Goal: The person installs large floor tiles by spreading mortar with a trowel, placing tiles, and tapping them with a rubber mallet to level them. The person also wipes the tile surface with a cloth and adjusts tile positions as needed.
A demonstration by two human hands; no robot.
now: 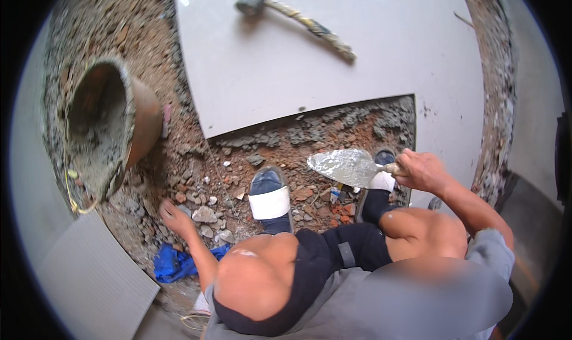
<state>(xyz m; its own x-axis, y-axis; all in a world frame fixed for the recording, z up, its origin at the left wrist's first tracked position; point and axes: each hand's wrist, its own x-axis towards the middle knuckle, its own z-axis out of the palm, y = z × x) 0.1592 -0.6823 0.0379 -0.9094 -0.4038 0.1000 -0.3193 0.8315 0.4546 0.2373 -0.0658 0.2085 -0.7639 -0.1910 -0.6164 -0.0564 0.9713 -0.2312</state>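
Observation:
My right hand (pixel 424 172) is closed around the handle of a pointed masonry trowel (pixel 345 166). The trowel's blade, smeared with grey mortar, points left above the rubble between my feet. On the other side, my left hand (pixel 177 218) hangs low over broken stones, its fingers partly showing and loosely extended, with nothing visible in them. Beyond it to the upper left, a brown bucket (pixel 145 122) leans with its mouth to the left and wet grey mortar (pixel 98 138) inside. A mallet (pixel 310 25) with a dark head and a wrapped handle lies on the large pale tiles (pixel 238 72) ahead.
Rubble and mortar clumps (pixel 268 138) fill the gap beside the tile edge. A blue plastic bag (pixel 174 262) lies near my left forearm. At the lower left is a ribbed grey panel (pixel 98 274). My sandalled feet (pixel 269 204) stand in the rubble; walls flank both sides.

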